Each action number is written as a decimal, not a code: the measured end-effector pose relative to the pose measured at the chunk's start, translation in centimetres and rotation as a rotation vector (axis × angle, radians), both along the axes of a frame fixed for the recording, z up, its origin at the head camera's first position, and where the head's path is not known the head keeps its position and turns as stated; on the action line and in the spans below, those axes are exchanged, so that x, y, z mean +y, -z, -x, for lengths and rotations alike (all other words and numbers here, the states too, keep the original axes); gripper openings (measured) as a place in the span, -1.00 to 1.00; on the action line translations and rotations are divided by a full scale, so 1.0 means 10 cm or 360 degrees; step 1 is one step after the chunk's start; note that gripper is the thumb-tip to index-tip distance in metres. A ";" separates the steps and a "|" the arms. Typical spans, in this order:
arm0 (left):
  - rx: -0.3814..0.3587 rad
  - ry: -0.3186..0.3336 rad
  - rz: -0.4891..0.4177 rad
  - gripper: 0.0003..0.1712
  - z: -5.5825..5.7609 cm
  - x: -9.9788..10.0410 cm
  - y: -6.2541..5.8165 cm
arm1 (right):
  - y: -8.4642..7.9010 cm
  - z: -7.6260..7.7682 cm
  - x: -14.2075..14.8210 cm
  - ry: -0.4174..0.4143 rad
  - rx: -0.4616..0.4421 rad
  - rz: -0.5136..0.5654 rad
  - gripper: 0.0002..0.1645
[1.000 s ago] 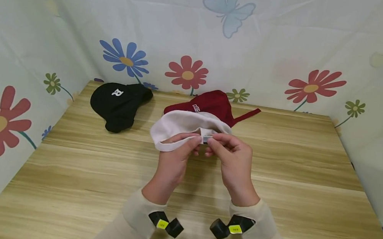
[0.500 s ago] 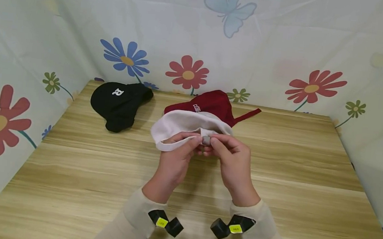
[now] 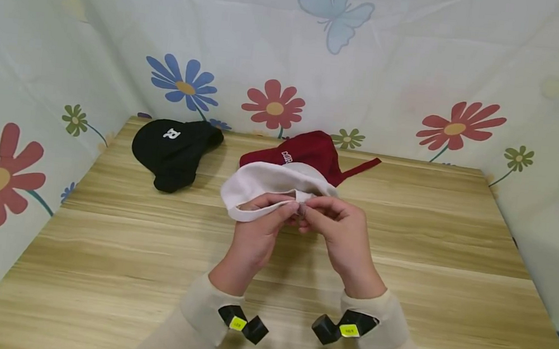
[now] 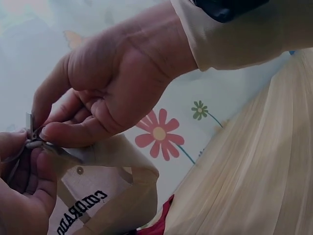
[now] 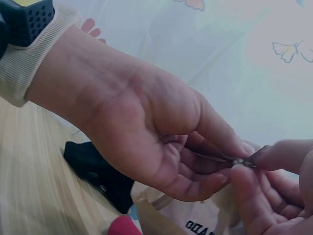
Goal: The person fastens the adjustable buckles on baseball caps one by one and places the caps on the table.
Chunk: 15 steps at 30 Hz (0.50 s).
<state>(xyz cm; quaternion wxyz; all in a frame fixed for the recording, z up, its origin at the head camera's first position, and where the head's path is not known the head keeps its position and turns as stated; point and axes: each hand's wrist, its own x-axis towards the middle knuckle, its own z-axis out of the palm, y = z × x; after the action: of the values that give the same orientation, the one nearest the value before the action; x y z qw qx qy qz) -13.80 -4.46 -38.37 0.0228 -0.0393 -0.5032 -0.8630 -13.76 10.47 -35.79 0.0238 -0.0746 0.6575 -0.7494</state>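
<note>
Strap (image 3: 255, 214) at the back of the pale cap (image 3: 266, 179) runs side to side between two pinching grips, its long axis roughly level across the person's front. Left hand (image 3: 254, 245) holds the strap with the thumb on the near side and fingers through the opening; right hand (image 3: 348, 246) pinches the small metal buckle (image 3: 301, 209), so both grips are narrow and nearly meet. The right fingertips are on the buckle, the left ones just beside it, and that short gap seems to be what any working of the buckle turns on. The cap's body lies beyond the hands, mostly to the left of the buckle, apparently lifted over the counter (image 3: 436, 229), with the red cap (image 3: 314, 152) close behind it; how the strap threads the buckle cannot be told
</note>
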 end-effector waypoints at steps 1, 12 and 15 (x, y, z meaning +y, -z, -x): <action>0.0004 -0.0006 0.0020 -0.79 0.00 0.00 0.00 | -0.01 0.00 0.00 -0.0002 -0.0009 -0.0015 -0.75; 0.0031 0.0019 0.0073 -0.83 -0.04 0.01 -0.02 | -0.06 0.00 0.01 0.0057 -0.0017 -0.0036 -0.87; 0.0031 0.0010 0.0083 -0.84 -0.05 0.02 -0.03 | -0.06 -0.01 0.02 0.0071 -0.0010 -0.0045 -0.86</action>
<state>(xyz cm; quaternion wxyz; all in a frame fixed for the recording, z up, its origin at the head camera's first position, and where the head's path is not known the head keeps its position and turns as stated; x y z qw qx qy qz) -13.32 -4.24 -38.09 0.0239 -0.0499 -0.5251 -0.8492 -13.67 10.66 -35.16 0.0101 -0.0571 0.6695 -0.7406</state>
